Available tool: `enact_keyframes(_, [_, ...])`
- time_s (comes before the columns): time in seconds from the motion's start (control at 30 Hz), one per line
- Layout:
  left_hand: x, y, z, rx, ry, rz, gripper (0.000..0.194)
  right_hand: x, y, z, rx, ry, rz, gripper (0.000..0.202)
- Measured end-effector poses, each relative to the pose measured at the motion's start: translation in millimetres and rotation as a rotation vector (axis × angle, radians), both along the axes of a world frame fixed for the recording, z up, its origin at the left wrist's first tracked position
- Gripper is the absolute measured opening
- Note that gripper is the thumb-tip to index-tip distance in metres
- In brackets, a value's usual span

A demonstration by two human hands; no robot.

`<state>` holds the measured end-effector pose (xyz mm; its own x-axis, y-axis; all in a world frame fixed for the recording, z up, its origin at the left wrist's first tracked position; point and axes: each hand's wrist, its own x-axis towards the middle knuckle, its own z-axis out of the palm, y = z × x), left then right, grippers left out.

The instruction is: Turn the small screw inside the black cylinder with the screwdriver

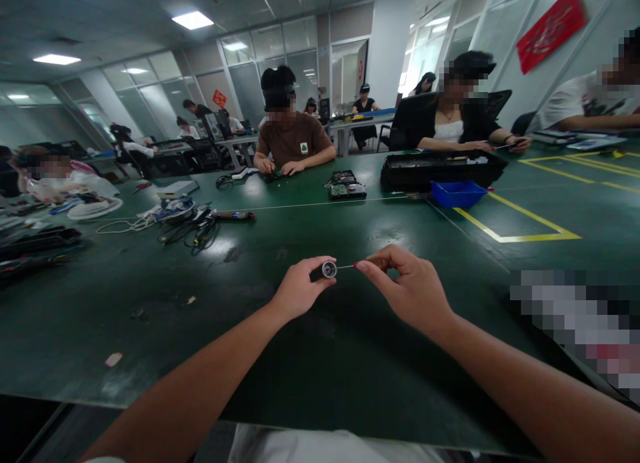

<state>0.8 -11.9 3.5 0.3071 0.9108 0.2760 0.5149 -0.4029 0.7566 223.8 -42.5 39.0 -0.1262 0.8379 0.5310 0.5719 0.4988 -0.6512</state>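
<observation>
Over the green table, my left hand (301,286) is closed around a small dark cylinder (329,269) whose round, silvery end faces me. To its right, my right hand (413,283) grips a screwdriver (357,265) with a reddish handle. The thin metal shaft points left, and its tip meets the right edge of the cylinder's end; whether it is inside cannot be made out. Both hands are above the middle of the table, a short distance apart.
Cables (197,226) and a dark rod-shaped tool (235,216) lie at the left. Circuit boards (347,189), a blue bin (457,194) and a black casing (440,169) stand farther back. Several people sit around. A blurred object (580,323) lies at the right.
</observation>
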Motion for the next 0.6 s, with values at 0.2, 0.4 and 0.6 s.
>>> enact_keyframes(0.2, [-0.7,-0.2,-0.1,0.032,0.064,0.011,0.038,-1.0,-0.2,1.1,-0.006,-0.057,0.124,0.018])
enact_keyframes(0.4, [1.8,-2.4,5.0,0.036,0.09,0.007,0.038,-0.5,2.9,0.0,-0.061,-0.141,0.063,0.033])
enact_keyframes(0.6, [-0.3,0.2,2.3,0.044,0.087,0.012,0.037,-2.6,0.9,-1.6,-0.079,-0.111,0.136,0.025])
